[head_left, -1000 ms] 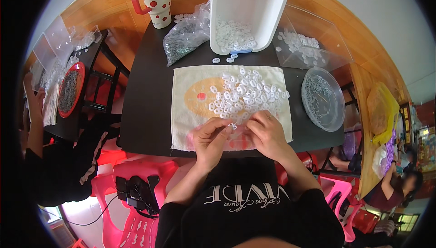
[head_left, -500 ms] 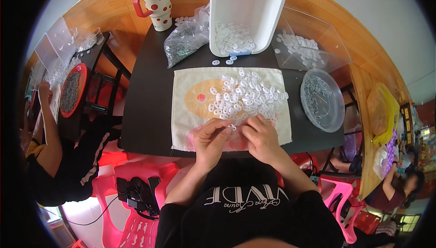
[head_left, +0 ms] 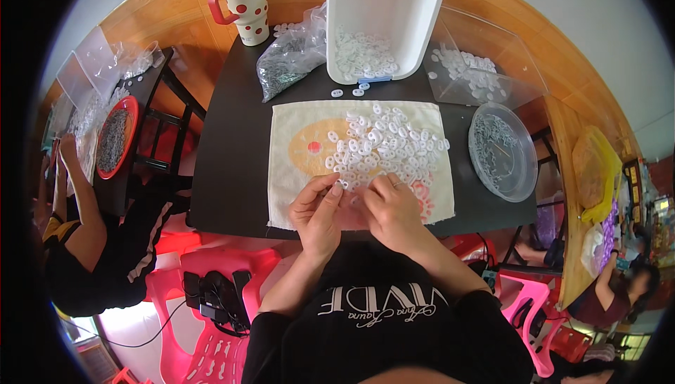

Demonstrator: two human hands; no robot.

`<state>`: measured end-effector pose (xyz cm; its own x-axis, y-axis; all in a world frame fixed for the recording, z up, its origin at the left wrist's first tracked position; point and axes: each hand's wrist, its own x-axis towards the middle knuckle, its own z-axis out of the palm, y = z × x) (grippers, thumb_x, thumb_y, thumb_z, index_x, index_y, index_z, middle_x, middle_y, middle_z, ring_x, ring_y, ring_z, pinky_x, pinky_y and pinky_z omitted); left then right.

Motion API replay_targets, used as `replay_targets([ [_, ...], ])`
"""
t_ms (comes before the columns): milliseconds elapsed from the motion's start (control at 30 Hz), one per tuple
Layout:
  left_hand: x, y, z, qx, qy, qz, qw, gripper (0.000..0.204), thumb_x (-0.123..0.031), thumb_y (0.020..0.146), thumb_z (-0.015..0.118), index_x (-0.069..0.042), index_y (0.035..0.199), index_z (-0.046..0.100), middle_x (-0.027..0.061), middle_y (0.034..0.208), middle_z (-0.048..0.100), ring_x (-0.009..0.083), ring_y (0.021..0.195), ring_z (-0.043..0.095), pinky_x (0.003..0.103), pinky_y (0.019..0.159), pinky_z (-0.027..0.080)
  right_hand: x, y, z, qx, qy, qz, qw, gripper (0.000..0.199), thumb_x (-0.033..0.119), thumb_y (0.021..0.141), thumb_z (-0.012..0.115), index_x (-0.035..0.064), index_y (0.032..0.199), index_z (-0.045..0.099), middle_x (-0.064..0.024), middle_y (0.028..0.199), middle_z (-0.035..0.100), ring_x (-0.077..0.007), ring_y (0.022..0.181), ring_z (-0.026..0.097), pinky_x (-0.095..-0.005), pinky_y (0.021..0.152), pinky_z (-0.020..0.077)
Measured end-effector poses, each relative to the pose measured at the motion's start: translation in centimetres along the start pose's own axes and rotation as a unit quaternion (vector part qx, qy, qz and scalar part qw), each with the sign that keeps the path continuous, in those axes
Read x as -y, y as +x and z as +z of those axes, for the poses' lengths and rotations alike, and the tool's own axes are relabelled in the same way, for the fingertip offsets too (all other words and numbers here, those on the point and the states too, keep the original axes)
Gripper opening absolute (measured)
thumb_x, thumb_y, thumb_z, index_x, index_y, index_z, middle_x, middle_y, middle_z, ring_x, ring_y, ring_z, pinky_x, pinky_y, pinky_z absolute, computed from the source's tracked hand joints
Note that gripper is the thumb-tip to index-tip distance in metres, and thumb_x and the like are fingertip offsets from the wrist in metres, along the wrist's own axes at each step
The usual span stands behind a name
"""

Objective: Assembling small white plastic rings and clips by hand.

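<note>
My left hand (head_left: 318, 216) pinches a small white plastic piece between thumb and forefinger, just above the near part of a cream cloth (head_left: 287, 205). To its right, my right hand (head_left: 394, 209) has its fingers drawn together at the near edge of a pile of white oval two-holed plastic pieces (head_left: 394, 146). Its fingertips are blurred, and what they hold, if anything, cannot be made out. The two hands are a little apart. The pile covers the right half of the cloth.
On the dark table (head_left: 225, 166) stand a white bin (head_left: 383, 4) of pieces, a bag of small metal parts (head_left: 285, 64), a spotted tumbler (head_left: 247, 8), a clear box (head_left: 485, 60) and a round clear tub (head_left: 503, 152) of metal parts. A person's arm (head_left: 88, 205) shows at left.
My left hand has shifted slightly left with the white piece. My right hand has drawn apart from it, its fingers now at the pile's near edge.
</note>
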<state>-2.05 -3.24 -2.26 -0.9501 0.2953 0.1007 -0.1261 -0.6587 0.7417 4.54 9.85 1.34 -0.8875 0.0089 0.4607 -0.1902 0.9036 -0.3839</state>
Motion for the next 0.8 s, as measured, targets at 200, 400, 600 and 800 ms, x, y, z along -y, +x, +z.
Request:
replay_targets([
  [200, -0.2, 0.1, 0.0, 0.033, 0.021, 0.009, 0.999, 0.021, 0.009, 0.09, 0.063, 0.004, 0.11, 0.069, 0.0048, 0.094, 0.063, 0.0101, 0.079, 0.059, 0.022, 0.07, 0.046, 0.1, -0.6, 0.6, 0.005, -0.03, -0.006, 1.0, 0.02, 0.003, 0.068, 0.067, 0.0042, 0.088, 0.064, -0.0098, 0.085, 0.052, -0.0304, 0.08, 0.055, -0.0408, 0.063, 0.0453],
  [400, 0.0, -0.1, -0.3, 0.042, 0.043, 0.013, 0.998, 0.022, 0.01, 0.09, 0.062, 0.003, 0.109, 0.069, 0.0054, 0.098, 0.064, 0.0099, 0.081, 0.06, 0.022, 0.07, 0.046, -1.6, -1.1, -1.5, -0.007, 0.016, 0.01, 1.0, 0.019, 0.0, 0.072, 0.07, 0.0036, 0.089, 0.064, -0.0108, 0.084, 0.056, -0.0321, 0.076, 0.058, -0.042, 0.063, 0.0473],
  [600, 0.2, -0.1, -0.3, 0.06, 0.065, 0.01, 0.996, 0.022, 0.008, 0.091, 0.062, 0.003, 0.111, 0.069, 0.0086, 0.097, 0.066, 0.0143, 0.08, 0.063, 0.024, 0.067, 0.047, -4.4, -2.5, -3.6, -0.022, 0.04, 0.058, 0.997, 0.025, -0.003, 0.072, 0.075, 0.0006, 0.094, 0.064, -0.0141, 0.089, 0.063, -0.0332, 0.079, 0.063, -0.0395, 0.067, 0.0504],
  [800, 0.2, -0.1, -0.4, 0.059, 0.077, 0.002, 0.995, 0.02, 0.007, 0.091, 0.063, 0.004, 0.11, 0.069, 0.0082, 0.097, 0.066, 0.0144, 0.079, 0.063, 0.024, 0.067, 0.047, -4.6, -3.2, -5.3, -0.012, 0.084, 0.054, 0.995, 0.026, -0.004, 0.072, 0.074, 0.0002, 0.096, 0.066, -0.0123, 0.093, 0.063, -0.0306, 0.082, 0.064, -0.0365, 0.068, 0.0525],
])
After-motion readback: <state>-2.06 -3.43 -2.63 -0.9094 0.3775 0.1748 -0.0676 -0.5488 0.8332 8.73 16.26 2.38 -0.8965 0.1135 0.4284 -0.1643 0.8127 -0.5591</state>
